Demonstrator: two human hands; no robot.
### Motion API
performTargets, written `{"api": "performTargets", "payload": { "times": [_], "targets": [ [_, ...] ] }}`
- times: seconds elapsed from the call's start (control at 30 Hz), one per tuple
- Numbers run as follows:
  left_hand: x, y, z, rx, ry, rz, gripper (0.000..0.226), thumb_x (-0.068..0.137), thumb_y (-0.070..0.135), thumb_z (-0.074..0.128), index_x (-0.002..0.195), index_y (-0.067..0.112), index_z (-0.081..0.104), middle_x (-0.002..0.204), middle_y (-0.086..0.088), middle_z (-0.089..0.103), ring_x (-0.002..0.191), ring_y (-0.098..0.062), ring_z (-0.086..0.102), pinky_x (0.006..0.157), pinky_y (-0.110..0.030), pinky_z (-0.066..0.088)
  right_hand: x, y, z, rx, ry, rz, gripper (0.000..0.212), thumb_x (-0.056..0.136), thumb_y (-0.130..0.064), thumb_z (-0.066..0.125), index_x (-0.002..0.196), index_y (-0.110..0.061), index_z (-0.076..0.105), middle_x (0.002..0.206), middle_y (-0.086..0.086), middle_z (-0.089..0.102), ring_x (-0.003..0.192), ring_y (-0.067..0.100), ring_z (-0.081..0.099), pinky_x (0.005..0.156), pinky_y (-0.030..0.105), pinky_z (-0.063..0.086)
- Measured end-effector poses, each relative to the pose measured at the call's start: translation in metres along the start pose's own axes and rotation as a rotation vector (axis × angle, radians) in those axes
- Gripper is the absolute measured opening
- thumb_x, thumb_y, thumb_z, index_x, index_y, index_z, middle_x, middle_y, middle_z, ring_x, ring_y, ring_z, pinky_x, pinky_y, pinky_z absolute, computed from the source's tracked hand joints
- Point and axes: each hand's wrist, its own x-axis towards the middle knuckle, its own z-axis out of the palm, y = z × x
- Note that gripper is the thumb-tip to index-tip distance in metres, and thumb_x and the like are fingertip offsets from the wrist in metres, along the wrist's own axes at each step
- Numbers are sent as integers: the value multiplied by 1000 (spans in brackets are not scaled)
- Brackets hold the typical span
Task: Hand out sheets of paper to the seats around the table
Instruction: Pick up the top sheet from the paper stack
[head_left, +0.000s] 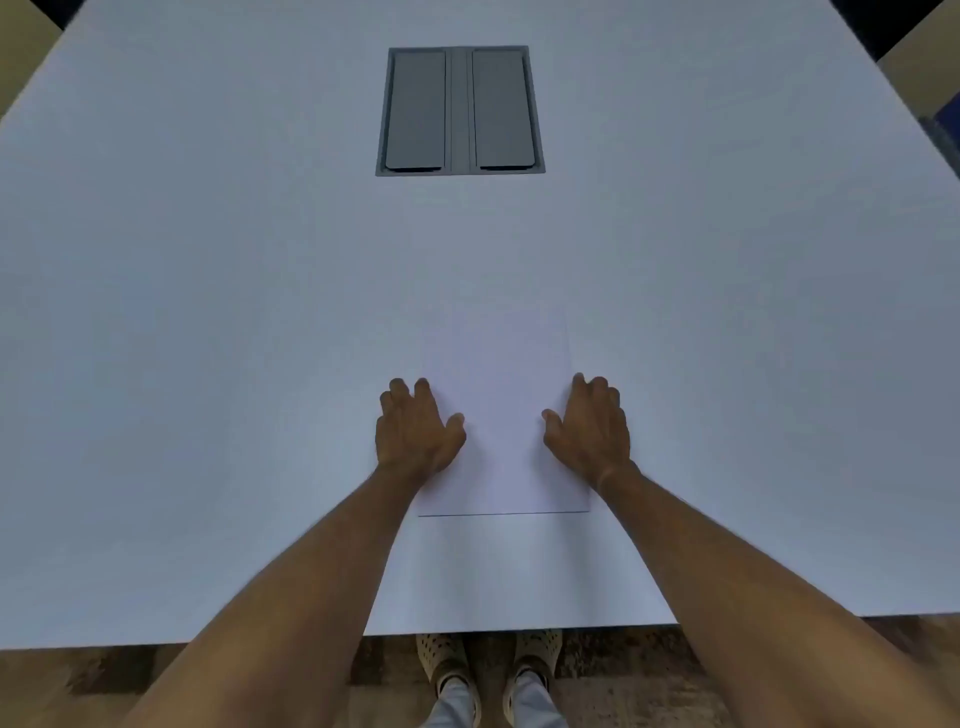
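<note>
Paper: a single white sheet of paper (501, 415) lay flat on the white table (208, 312), set lengthwise away from the person, its near edge parallel to the table's near edge and a little way in from it.
Left hand: the left hand (415, 431) rested palm down at the sheet's left edge, fingers spread and loosely curled, thumb on the paper; it gripped nothing.
Right hand: the right hand (589, 428) mirrored it at the sheet's right edge, palm down, fingers spread, thumb lying on the paper; it too was unclenched and held nothing.
Arms: both bare forearms reached in from the bottom corners of the head view and converged on the sheet.
Table: the pale top filled most of the head view; a grey recessed cable box (460, 110) with two closed flaps sat in it far beyond the paper, on the same centre line.
Floor: wood-patterned flooring (623, 675) showed under the table's near edge, with the person's two feet in dotted slippers (441, 660) just below the edge.
Corners: dark flooring and tan shapes showed past the table's far corners, too cropped to identify.
</note>
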Motion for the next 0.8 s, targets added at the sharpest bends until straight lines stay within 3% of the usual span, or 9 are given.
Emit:
{"api": "performTargets", "payload": {
  "times": [0.07, 0.2, 0.57, 0.8],
  "targets": [
    [3, -2, 0, -71, -4, -84, 58, 88, 39, 56, 133, 4, 40, 133, -17, 36, 126, -34, 35, 91, -43, 43, 3, 0, 1, 107, -10, 89, 48, 93, -34, 58, 127, -1, 46, 129, 18, 46, 122, 34, 43, 96, 41, 41],
    [9, -2, 4, -188, -39, -181, 53, 87, 31, 58, 131, 3, 42, 131, -19, 36, 126, -37, 37, 93, -42, 42, 10, -1, 2, 183, -59, 175, 48, 91, -32, 64, 123, -1, 50, 130, 19, 43, 123, 36, 43, 93, 38, 42],
    [14, 1, 5, -232, 22, -200, 35, 88, 18, 55, 120, 3, 52, 123, -17, 46, 112, -36, 51, 86, -37, 43, 19, -1, 2, 305, -78, 245, 46, 85, -26, 73, 118, -3, 50, 123, 19, 50, 116, 37, 51, 86, 32, 42],
    [16, -2, 5, -332, 138, -236, 31, 87, 10, 59, 118, 4, 60, 117, -15, 60, 110, -32, 58, 79, -28, 37, 17, 3, 1, 423, 41, 291, 31, 86, -9, 69, 114, -2, 58, 115, 15, 63, 100, 29, 59, 74, 24, 37]
  ]
}}
